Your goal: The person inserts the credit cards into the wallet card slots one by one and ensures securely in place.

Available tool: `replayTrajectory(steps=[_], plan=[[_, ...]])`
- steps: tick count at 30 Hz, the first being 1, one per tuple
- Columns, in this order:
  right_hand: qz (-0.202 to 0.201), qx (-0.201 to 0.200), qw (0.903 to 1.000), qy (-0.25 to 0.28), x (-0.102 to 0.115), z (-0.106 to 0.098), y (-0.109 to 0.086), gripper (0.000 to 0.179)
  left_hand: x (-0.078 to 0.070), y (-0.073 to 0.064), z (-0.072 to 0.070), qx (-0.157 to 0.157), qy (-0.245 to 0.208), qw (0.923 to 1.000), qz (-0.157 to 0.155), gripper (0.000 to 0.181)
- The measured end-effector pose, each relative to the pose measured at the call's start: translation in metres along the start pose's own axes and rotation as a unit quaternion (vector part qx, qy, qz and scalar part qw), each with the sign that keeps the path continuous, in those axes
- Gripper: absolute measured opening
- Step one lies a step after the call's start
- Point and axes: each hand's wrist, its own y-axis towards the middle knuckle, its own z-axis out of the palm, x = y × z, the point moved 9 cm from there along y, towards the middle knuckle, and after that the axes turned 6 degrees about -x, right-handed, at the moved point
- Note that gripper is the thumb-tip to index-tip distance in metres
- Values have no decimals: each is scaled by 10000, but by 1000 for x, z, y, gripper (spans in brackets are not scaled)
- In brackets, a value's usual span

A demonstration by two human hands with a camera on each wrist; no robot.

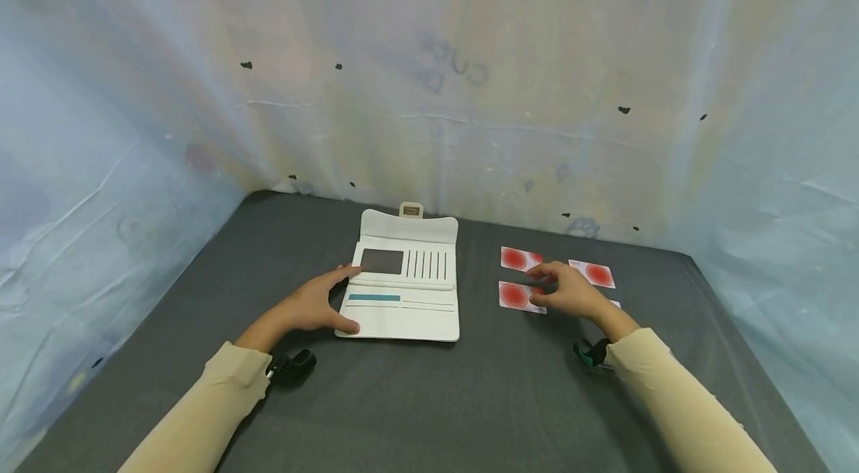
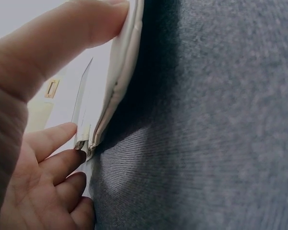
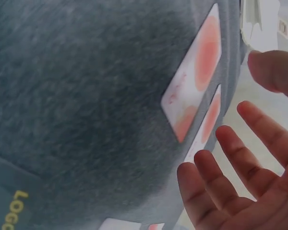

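A long white wallet [image 1: 403,320] lies unfolded on the dark cloth, showing card slots, a dark window pocket [image 1: 382,261] and a teal strip [image 1: 373,298]. My left hand [image 1: 312,304] spans its left edge. The thumb rests on the near left corner, and the forefinger touches the folded middle section. Over the cards at the right, my right hand [image 1: 569,292] hovers with fingers spread and nothing between them. Beneath it lies a white card with red circles [image 1: 515,295]; a similar card [image 1: 517,258] lies behind, and another [image 1: 597,274] to the right.
A further white card [image 1: 615,304] is mostly hidden by the right hand. In the right wrist view, a grey card with yellow lettering [image 3: 12,201] lies at the lower left. The dark cloth-covered table [image 1: 429,398] ends against a pale hanging sheet [image 1: 429,122].
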Motion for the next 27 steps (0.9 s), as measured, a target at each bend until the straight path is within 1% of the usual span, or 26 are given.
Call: replayTrajectory(steps=[5,10,18,27], plan=[[18,84,9999,-82,-8,2,-1,46,-1,2,-1,20,32,10000,37,105],[-16,35,9996,-294,-13,4,0,45,0,6,-2,-28,59,10000,32,104],[-256,-167,9971,-695,-14,5,2,44,6,9,-4,15,0,10000,40,104],[-347,-202,9958,-821,-15,6,3,43,3,9,-5,93,6,9999,59,103]])
